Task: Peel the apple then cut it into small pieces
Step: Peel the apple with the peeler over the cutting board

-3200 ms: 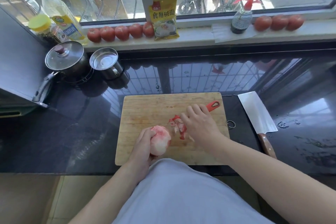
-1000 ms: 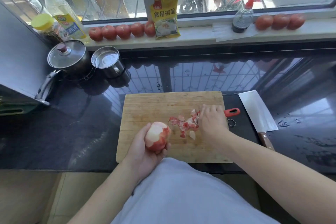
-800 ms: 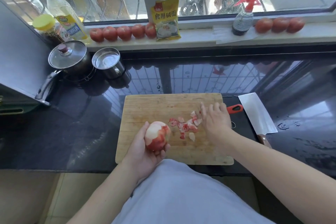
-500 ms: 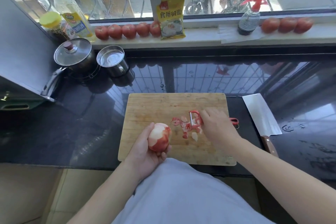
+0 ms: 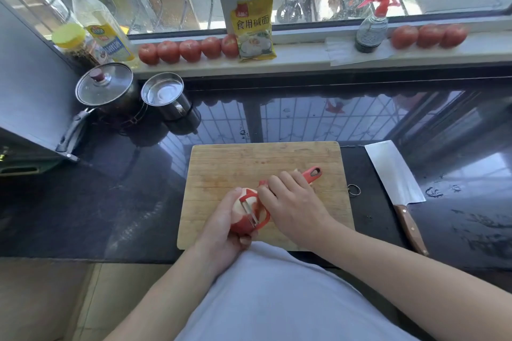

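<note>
Your left hand (image 5: 221, 232) holds the apple (image 5: 243, 216) over the cutting board (image 5: 249, 158); your right hand (image 5: 296, 205), just right of it, lays the peeler (image 5: 256, 210) on the apple. Cleaver (image 5: 393, 177): right of your right hand, off the board. Pot (image 5: 106, 91) and cup (image 5: 164, 97): far left, beyond your left hand.

A yellow packet (image 5: 255, 28) printed with Chinese characters leans on the windowsill (image 5: 304, 57). Left of the packet, five tomatoes (image 5: 189, 50) sit in a row touching one another; well to its right stands a spray bottle (image 5: 371, 28) with a red trigger, and beyond that three more tomatoes (image 5: 429, 35). Far left of the packet are an oil bottle (image 5: 102, 28) and a yellow-lidded jar (image 5: 73, 43) (contents too dark to tell). Below and left of the packet, on the dark surface (image 5: 304, 119), a glass-lidded pot (image 5: 106, 88) stands beside a steel cup (image 5: 164, 95).
</note>
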Available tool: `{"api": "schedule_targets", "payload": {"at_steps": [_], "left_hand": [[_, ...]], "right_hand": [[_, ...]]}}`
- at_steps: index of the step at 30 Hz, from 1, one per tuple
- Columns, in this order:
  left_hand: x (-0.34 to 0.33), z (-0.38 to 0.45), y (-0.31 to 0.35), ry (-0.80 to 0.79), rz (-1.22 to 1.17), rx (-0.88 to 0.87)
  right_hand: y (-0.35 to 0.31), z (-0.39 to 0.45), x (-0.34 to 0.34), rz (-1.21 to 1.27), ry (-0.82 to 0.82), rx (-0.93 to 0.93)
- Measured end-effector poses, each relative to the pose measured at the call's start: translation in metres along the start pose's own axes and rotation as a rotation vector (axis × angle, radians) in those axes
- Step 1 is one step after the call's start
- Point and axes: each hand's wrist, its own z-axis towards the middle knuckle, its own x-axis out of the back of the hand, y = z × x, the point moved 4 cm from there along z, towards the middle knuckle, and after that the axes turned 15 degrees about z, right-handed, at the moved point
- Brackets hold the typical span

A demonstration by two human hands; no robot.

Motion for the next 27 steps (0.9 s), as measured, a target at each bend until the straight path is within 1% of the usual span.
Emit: {"api": "schedule_targets", "payload": {"at_steps": [2, 3, 4, 5, 6, 7, 8, 10, 13, 15, 18, 20, 22, 24, 26, 27], "left_hand": [[0.001, 0.000, -0.002, -0.008, -0.007, 0.015], [0.002, -0.001, -0.003, -0.005, -0.019, 0.029], [0.003, -0.003, -0.003, -0.002, -0.033, 0.036], [0.004, -0.005, -0.002, -0.006, -0.046, 0.036], [0.004, -0.007, 0.000, -0.017, -0.062, 0.033], [0.003, -0.009, 0.002, -0.032, -0.079, 0.030], [0.003, -0.011, 0.004, -0.047, -0.092, 0.027], [0.006, -0.009, 0.004, -0.051, -0.113, 0.036], [0.006, -0.008, 0.000, -0.044, -0.105, 0.062], [0.004, -0.006, -0.002, -0.025, -0.098, 0.042], [0.003, -0.005, -0.002, -0.022, -0.071, 0.033], [0.001, -0.006, 0.000, -0.050, -0.089, 0.033], [0.000, -0.006, 0.001, -0.085, -0.113, 0.022], [-0.001, -0.007, 0.003, -0.110, -0.114, 0.001], [0.001, -0.006, 0.002, -0.084, -0.107, -0.001], [0.003, -0.005, 0.000, -0.057, -0.099, 0.006]], "right_hand": [[0.013, -0.001, -0.004, -0.016, 0.007, -0.013], [0.025, -0.003, -0.010, -0.042, -0.024, -0.045], [0.039, -0.006, -0.017, -0.081, -0.106, -0.105], [0.054, -0.010, -0.025, -0.126, -0.235, -0.197], [0.069, -0.015, -0.030, -0.171, -0.373, -0.309], [0.081, -0.022, -0.032, -0.208, -0.474, -0.419], [0.088, -0.027, -0.032, -0.242, -0.538, -0.504], [0.089, -0.031, -0.032, -0.282, -0.599, -0.549], [0.082, -0.030, -0.030, -0.312, -0.610, -0.523], [0.078, -0.027, -0.023, -0.303, -0.569, -0.512], [0.073, -0.021, -0.018, -0.261, -0.550, -0.480], [0.081, -0.027, -0.021, -0.221, -0.598, -0.549], [0.086, -0.035, -0.022, -0.160, -0.659, -0.675], [0.087, -0.040, -0.020, -0.129, -0.609, -0.682], [0.084, -0.042, -0.018, -0.102, -0.555, -0.648], [0.081, -0.041, -0.015, -0.083, -0.494, -0.600]]}}
